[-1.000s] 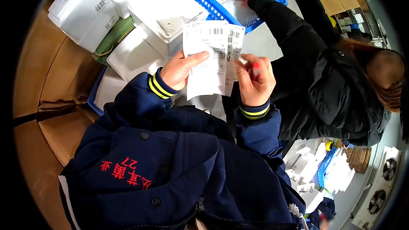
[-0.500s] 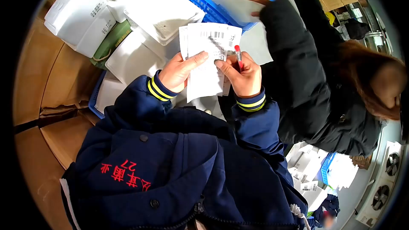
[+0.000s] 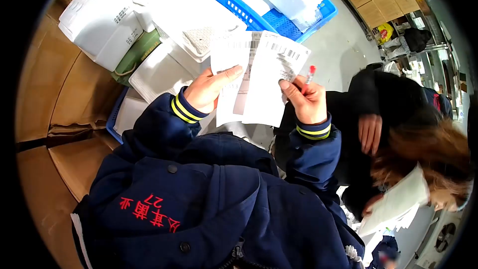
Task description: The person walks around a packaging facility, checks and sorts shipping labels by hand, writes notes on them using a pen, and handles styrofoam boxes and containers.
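My left hand (image 3: 211, 89) pinches several printed paper labels (image 3: 228, 77) between thumb and fingers. My right hand (image 3: 306, 100) is closed on the lower right edge of another white label sheet (image 3: 271, 79), which fans out to the right and partly overlaps the others. A red pen (image 3: 308, 78) with a pale cap end sticks up from the same hand, between its fingers. Barcodes run along the tops of the sheets. Behind the papers lies a white foam tray (image 3: 199, 12).
White foam boxes (image 3: 99, 22) and a green bag (image 3: 135, 55) stand at the upper left. A blue crate (image 3: 284, 20) is at the top. Cardboard boxes (image 3: 50, 79) line the left. On the right, a co-worker in black (image 3: 338, 119) holds white sheets (image 3: 398, 201).
My right hand has moved right, drawing one label sheet aside from the stack. The co-worker's arms have left the crate, and the co-worker now leans lower right with white sheets.
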